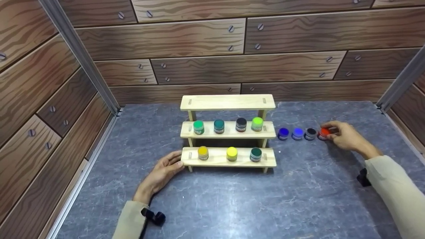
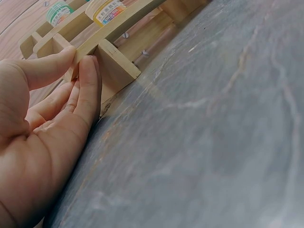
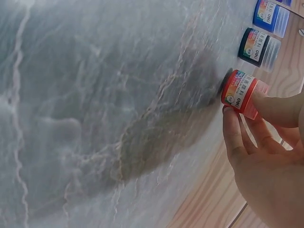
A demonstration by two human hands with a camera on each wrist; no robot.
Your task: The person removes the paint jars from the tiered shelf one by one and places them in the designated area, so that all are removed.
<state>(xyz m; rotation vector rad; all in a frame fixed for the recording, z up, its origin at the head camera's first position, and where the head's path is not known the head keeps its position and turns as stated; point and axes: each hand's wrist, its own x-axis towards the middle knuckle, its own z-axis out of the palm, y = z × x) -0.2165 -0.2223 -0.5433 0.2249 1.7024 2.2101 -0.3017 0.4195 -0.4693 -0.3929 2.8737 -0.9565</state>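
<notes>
A three-step wooden display rack (image 1: pixel 229 162) stands on the table. At the left end of its lowest step, my left hand (image 1: pixel 163 171) pinches the corner, thumb above and fingers below, as the left wrist view shows. To the right of the rack, my right hand (image 1: pixel 345 135) holds a red paint jar (image 3: pixel 240 92) between thumb and fingers. Beside that jar, in a row toward the rack, are a black jar (image 1: pixel 310 133), a blue-violet jar (image 1: pixel 297 133) and a dark blue jar (image 1: pixel 283 133).
On the middle step sit a green jar (image 1: pixel 198 127), a teal jar (image 1: pixel 219 126), a black jar (image 1: pixel 241 124) and a lime jar (image 1: pixel 257 123). The lowest step bears an amber jar (image 1: pixel 203 153), a yellow jar (image 1: pixel 231 154) and a dark green jar (image 1: pixel 255 154). Wood-patterned walls (image 1: pixel 199 71) enclose the table.
</notes>
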